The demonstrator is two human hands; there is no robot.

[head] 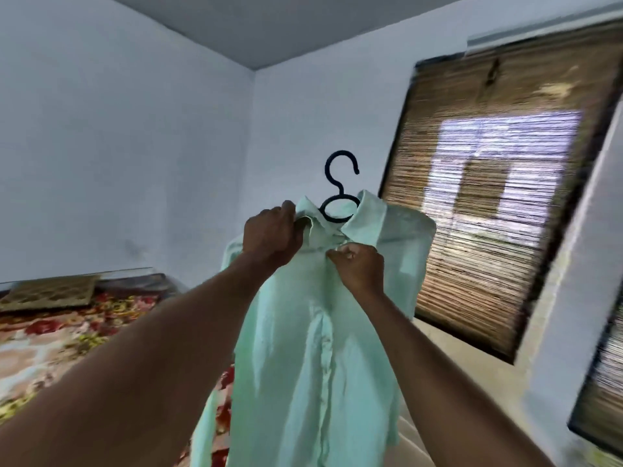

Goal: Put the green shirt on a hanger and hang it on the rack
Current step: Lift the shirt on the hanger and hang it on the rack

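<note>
The pale green shirt (313,348) hangs in front of me, draped over a black hanger (338,183) whose hook sticks up above the collar. My left hand (273,235) grips the left side of the collar. My right hand (359,267) pinches the shirt's front placket just below the collar. The hanger's shoulders are hidden inside the shirt. No rack is in view.
A bed with a floral cover (60,342) lies at the lower left, with a patterned pillow (50,293) at its head. A window with a bamboo blind (499,183) fills the right wall. Pale blue walls meet in a corner behind the shirt.
</note>
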